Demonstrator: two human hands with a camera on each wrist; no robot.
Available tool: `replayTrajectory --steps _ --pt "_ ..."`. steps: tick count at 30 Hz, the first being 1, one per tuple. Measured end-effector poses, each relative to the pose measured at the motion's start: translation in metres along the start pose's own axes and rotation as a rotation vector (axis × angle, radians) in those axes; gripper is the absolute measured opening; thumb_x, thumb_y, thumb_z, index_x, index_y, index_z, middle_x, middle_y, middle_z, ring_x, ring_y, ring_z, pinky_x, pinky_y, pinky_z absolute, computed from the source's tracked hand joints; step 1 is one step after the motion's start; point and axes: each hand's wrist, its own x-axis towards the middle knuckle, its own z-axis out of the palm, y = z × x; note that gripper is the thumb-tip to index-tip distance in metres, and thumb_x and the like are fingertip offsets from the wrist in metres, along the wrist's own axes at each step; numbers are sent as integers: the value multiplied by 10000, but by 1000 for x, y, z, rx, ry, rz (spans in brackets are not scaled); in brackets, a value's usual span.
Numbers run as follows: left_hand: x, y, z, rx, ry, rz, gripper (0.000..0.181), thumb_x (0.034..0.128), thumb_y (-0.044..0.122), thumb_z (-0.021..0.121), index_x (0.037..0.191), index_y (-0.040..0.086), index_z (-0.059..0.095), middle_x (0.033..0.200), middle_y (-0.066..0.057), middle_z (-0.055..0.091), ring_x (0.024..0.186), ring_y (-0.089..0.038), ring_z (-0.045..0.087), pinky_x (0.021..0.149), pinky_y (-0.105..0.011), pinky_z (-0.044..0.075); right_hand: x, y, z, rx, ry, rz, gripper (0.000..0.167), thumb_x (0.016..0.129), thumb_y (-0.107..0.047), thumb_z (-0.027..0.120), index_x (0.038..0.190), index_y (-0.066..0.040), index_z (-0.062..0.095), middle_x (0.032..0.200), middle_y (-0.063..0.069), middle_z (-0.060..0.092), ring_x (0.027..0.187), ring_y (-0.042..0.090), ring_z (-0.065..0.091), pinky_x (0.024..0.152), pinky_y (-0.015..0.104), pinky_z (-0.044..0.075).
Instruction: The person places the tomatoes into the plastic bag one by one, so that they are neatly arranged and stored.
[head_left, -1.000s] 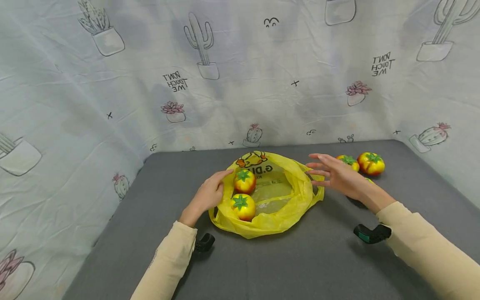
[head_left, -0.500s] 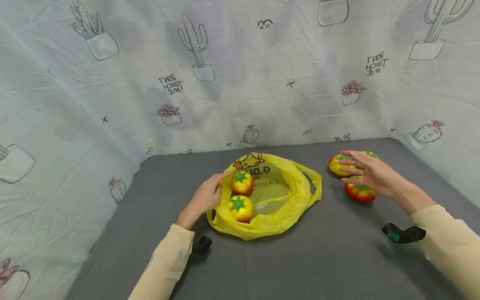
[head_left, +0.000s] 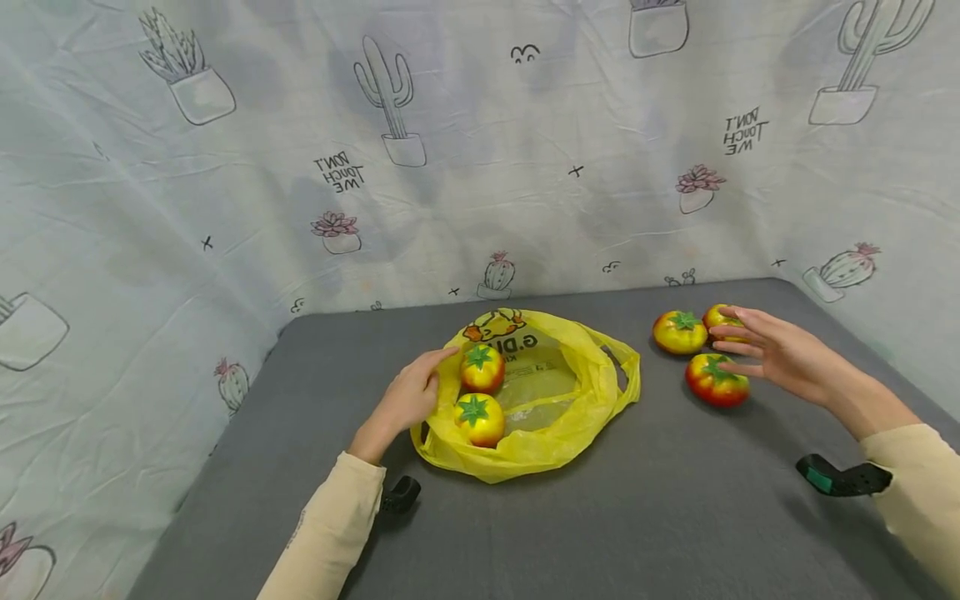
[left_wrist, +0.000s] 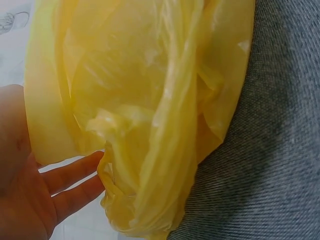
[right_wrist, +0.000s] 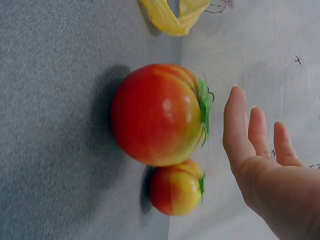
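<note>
Tabletop (head_left: 570, 533), dark grey, bearing yellow bag (head_left: 525, 454); creased backdrop (head_left: 465, 183) (cactus-printed)

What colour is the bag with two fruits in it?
The bag is yellow; the head view shows it best.
</note>
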Motion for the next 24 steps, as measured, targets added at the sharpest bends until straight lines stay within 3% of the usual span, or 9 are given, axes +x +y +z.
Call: replayTrajectory --steps 2,11,18,24 --pt "-1 0 0 -3 -2 -2 476 956 -24 398 1410 94 481 1396 -148 465 1192 -310 494 818 -432 430 -3 1 -3 23 -11 -21 267 1046 -288 329 1297 -242 408 1171 -47 576 1034 111 583 809 340 511" --pt "-1 -2 1 -5 9 16 473 948 -33 406 1400 76 490 1378 -161 480 1184 -316 500 844 -438 432 -14 6 -21 39 45 -24 260 1041 -271 357 1192 -311 564 1131 -56 579 995 102 588 784 332 518" --pt "0 -2 0 -20 15 14 474 945 -38 397 1392 79 501 1376 -166 480 1002 -286 530 747 -398 416 -18 15 -32 -10 106 26 226 1037 -291 371 1252 -283 441 1098 -99 582 976 59 574 775 327 519" --pt "-1 -3 0 -17 11 12 474 945 -45 392 1392 73 499 1377 -168 480 1029 -290 527 760 -401 412 -18 22 -38 -132 131 67 339 1034 -317 373 1351 -211 318 1076 -159 574 974 18 564 796 330 515"
